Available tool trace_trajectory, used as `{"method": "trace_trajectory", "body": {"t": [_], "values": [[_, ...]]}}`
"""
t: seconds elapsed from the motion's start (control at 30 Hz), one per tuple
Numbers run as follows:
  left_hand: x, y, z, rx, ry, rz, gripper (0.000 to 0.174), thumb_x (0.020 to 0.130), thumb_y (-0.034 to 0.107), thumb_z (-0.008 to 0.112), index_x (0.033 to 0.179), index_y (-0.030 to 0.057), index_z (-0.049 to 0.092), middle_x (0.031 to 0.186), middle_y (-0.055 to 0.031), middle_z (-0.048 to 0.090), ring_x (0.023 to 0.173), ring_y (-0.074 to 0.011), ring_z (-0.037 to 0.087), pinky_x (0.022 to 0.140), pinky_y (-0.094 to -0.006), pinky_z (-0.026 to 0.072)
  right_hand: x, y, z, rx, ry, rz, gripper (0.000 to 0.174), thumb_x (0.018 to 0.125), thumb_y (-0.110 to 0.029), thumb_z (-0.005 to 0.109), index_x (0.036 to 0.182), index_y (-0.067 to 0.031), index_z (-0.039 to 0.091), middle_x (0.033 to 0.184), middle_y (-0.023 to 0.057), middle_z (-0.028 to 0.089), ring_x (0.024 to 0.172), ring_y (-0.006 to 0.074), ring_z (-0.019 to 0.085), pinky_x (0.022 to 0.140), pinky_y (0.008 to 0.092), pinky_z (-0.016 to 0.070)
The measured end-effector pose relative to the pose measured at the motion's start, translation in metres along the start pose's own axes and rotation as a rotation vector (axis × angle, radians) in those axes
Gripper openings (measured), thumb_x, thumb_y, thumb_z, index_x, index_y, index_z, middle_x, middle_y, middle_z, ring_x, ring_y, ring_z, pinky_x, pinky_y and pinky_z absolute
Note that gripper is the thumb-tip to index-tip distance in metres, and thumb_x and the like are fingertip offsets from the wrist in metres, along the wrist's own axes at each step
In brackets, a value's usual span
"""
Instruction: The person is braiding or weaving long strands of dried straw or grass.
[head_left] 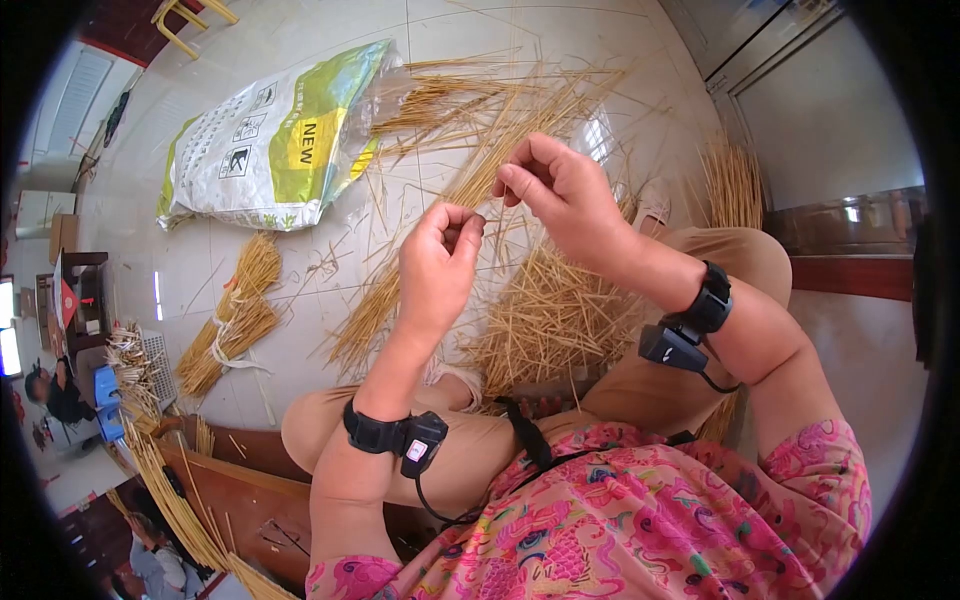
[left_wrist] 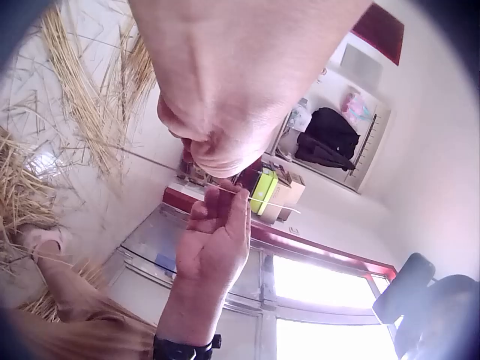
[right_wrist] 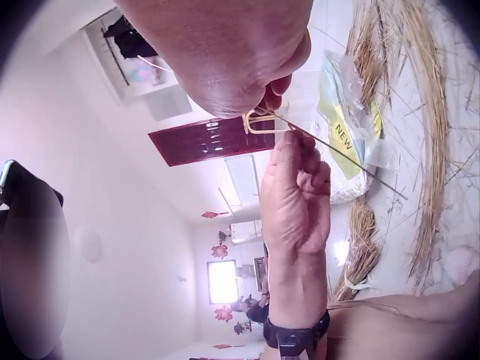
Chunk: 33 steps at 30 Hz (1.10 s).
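Both hands are raised in front of the body with their fingertips close together. A single thin straw runs between them. My left hand pinches it between thumb and fingers, and a long dark length slants out past those fingertips in the right wrist view. My right hand pinches the same straw; its pale end sticks out beyond that hand in the left wrist view. Beneath the hands, a heap of loose straw lies on the floor between the feet.
A white and green plastic bag lies ahead with straw spilling from its mouth. Tied straw bundles lie to the left. More straw leans by the cabinet at right. A wooden bench stands at lower left.
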<state>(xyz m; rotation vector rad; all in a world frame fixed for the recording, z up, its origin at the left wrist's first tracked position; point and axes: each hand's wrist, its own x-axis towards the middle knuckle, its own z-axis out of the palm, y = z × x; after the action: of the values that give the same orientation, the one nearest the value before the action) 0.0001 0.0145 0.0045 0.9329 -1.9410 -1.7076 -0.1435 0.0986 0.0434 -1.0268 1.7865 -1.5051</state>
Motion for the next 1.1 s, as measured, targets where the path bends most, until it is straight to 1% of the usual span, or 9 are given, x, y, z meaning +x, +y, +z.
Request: {"method": "trace_trajectory", "body": {"t": [0.2, 0.37, 0.47, 0.57, 0.67, 0.77, 0.87, 1.03, 1.1], "values": [[-0.001, -0.003, -0.003, 0.165, 0.043, -0.098, 0.011, 0.088, 0.009, 0.057, 0.089, -0.0019, 0.059, 0.072, -0.0015, 0.059, 0.062, -0.0057, 0.05, 0.057, -0.0216, 0.0418, 0.009, -0.001, -0.01, 0.196, 0.051, 0.057, 0.013, 0.092, -0.011, 0.052, 0.087, 0.0004, 0.055, 0.079, 0.004, 0.063, 0.069, 0.0078, 0.058, 0.057, 0.0209, 0.0453], [-0.001, -0.009, -0.011, 0.293, 0.056, -0.094, 0.012, 0.085, 0.009, 0.059, 0.087, -0.0025, 0.06, 0.068, -0.0034, 0.06, 0.06, -0.0083, 0.052, 0.057, -0.024, 0.0426, 0.02, -0.005, -0.024, 0.214, 0.136, -0.024, 0.013, 0.093, -0.014, 0.052, 0.087, -0.0016, 0.055, 0.079, 0.004, 0.063, 0.069, 0.0072, 0.059, 0.055, 0.0193, 0.0442], [-0.001, -0.012, -0.018, 0.524, -0.05, -0.112, 0.013, 0.084, 0.009, 0.06, 0.088, -0.0028, 0.062, 0.07, -0.0046, 0.061, 0.06, -0.0097, 0.053, 0.058, -0.0245, 0.0433, 0.022, -0.012, -0.031, 0.256, 0.139, -0.01, 0.014, 0.093, -0.015, 0.053, 0.087, -0.0023, 0.055, 0.078, 0.0043, 0.064, 0.068, 0.0074, 0.058, 0.054, 0.0189, 0.0432], [-0.002, -0.015, -0.018, 0.462, -0.115, -0.043, 0.013, 0.085, 0.008, 0.059, 0.091, -0.0025, 0.064, 0.073, -0.0049, 0.063, 0.062, -0.0091, 0.055, 0.058, -0.0236, 0.044, 0.021, -0.015, -0.033, 0.317, 0.11, 0.062, 0.015, 0.092, -0.016, 0.054, 0.086, -0.0029, 0.055, 0.077, 0.0042, 0.063, 0.066, 0.0073, 0.058, 0.052, 0.0185, 0.0422], [0.001, -0.004, -0.011, 0.114, -0.175, -0.159, 0.016, 0.086, 0.009, 0.06, 0.096, -0.0021, 0.064, 0.078, -0.0054, 0.065, 0.057, -0.0068, 0.05, 0.054, -0.0219, 0.0408, 0.018, -0.014, -0.03, 0.324, 0.074, 0.128, 0.015, 0.092, -0.016, 0.054, 0.085, -0.0034, 0.055, 0.077, 0.0038, 0.063, 0.064, 0.0069, 0.058, 0.052, 0.0186, 0.0418], [0.0, 0.013, -0.003, -0.363, -0.239, -0.16, 0.018, 0.087, 0.011, 0.061, 0.099, -0.0025, 0.062, 0.081, -0.0065, 0.065, 0.052, -0.0038, 0.042, 0.048, -0.0188, 0.034, 0.014, -0.01, -0.024, 0.3, 0.031, 0.156, 0.015, 0.092, -0.017, 0.055, 0.084, -0.0035, 0.055, 0.076, 0.0033, 0.063, 0.064, 0.0066, 0.058, 0.051, 0.0186, 0.0417], [-0.002, 0.021, 0.003, -0.465, -0.272, -0.205, 0.02, 0.086, 0.013, 0.063, 0.098, -0.0026, 0.06, 0.081, -0.0078, 0.064, 0.05, -0.0031, 0.037, 0.045, -0.0174, 0.0284, 0.012, -0.004, -0.019, 0.255, -0.008, 0.15, 0.016, 0.091, -0.017, 0.056, 0.083, -0.0032, 0.055, 0.075, 0.0029, 0.063, 0.064, 0.0062, 0.057, 0.051, 0.019, 0.0418], [-0.003, 0.02, 0.003, -0.477, -0.269, -0.208, 0.015, 0.086, 0.013, 0.063, 0.092, -0.0006, 0.06, 0.078, -0.0083, 0.064, 0.052, -0.0029, 0.043, 0.045, -0.0163, 0.032, 0.009, -0.009, -0.015, 0.19, -0.054, 0.127, 0.016, 0.09, -0.016, 0.058, 0.083, -0.0015, 0.055, 0.073, 0.0028, 0.062, 0.062, 0.0064, 0.056, 0.053, 0.0207, 0.0433], [-0.004, 0.017, 0.003, -0.477, -0.256, -0.213, 0.015, 0.086, 0.014, 0.062, 0.092, 0.0001, 0.06, 0.078, -0.0083, 0.064, 0.053, -0.003, 0.046, 0.046, -0.016, 0.0344, 0.007, -0.006, -0.014, 0.134, -0.127, 0.15, 0.015, 0.089, -0.015, 0.058, 0.084, -0.0005, 0.057, 0.072, 0.0029, 0.062, 0.063, 0.0069, 0.056, 0.053, 0.0213, 0.0438]]}}
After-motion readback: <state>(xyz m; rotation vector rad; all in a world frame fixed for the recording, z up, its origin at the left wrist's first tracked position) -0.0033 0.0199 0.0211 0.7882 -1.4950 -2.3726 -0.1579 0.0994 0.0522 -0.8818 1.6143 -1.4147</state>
